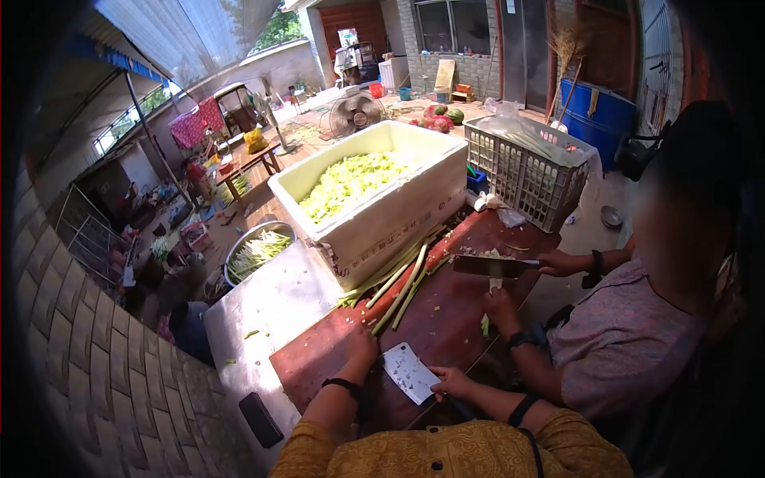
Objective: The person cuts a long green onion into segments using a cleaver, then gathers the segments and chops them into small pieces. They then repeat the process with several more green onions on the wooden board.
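My right hand (453, 384) grips a cleaver (410, 373) by its handle end, its broad blade lying low over the red board (323, 358) and flecked with small green bits. My left hand (362, 347) is at the near end of the long green stalks (410, 291), fingers curled on a stalk end; the fingertips are partly hidden. The stalks lie across the board, leaning toward a large white foam box (382, 231). Inside that box is a heap of chopped pale-green pieces (351, 183).
At my right, a co-worker's hand (558, 263) holds a dark cleaver (496, 267); their other hand (500, 307) is beside its blade. A grey crate (518, 171) stands behind. A metal basin (259, 248) of stalks and a phone (260, 420) are on my left.
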`<move>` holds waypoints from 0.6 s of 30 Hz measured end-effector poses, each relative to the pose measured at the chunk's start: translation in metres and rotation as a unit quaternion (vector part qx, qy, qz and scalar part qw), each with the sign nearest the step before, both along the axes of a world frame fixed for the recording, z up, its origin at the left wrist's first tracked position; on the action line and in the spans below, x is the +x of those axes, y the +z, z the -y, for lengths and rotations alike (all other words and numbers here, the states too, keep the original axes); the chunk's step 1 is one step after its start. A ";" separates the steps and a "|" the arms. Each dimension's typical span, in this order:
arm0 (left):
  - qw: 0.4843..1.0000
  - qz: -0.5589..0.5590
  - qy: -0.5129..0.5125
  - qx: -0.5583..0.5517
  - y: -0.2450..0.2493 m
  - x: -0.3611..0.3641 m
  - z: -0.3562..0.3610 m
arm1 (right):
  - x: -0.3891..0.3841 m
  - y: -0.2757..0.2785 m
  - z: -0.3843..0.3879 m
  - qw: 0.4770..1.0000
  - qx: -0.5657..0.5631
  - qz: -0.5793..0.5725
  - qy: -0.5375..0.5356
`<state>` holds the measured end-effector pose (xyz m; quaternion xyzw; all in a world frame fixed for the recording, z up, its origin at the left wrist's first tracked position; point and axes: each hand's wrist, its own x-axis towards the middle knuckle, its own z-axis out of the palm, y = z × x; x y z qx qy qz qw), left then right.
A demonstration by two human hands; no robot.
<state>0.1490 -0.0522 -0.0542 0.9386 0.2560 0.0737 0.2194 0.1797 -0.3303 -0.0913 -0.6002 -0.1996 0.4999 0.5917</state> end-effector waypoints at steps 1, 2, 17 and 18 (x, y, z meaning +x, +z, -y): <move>1.000 0.006 0.019 -0.011 0.000 -0.004 -0.001 | -0.001 0.000 0.000 1.000 -0.006 0.001 -0.002; 0.999 0.038 0.017 -0.033 0.000 -0.010 -0.004 | 0.000 0.000 -0.001 1.000 -0.011 0.003 -0.005; 0.962 0.225 0.064 -0.142 0.021 -0.216 -0.031 | -0.003 0.046 0.008 0.998 0.026 -0.056 0.001; 0.963 0.233 0.059 -0.124 0.023 -0.230 -0.028 | -0.004 0.051 0.011 0.997 0.030 -0.067 0.008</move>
